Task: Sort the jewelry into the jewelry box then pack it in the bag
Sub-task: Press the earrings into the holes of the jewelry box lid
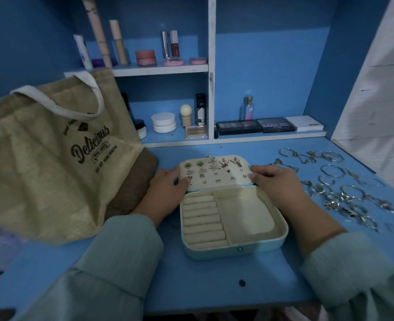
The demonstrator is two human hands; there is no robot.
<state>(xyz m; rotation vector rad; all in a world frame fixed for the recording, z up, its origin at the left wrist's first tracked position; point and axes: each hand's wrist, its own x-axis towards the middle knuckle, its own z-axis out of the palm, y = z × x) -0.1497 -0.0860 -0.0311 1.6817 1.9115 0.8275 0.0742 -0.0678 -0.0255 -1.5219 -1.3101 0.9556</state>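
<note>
On blue desk (214, 274): left hand (168, 188), right hand (274, 184) grip open jewelry box lid (217, 172).

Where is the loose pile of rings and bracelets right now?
In the head view, the rings and bracelets lie spread on the blue desk at the right, beside the open jewelry box and just beyond the right hand.

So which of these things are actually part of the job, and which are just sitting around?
Part of the job:
jewelry box, open
earrings in its lid
rings and bracelets on the desk
bag
left hand and right hand, holding the lid

Just lying about:
makeup on the shelves
eyeshadow palettes
perfume bottle
</note>
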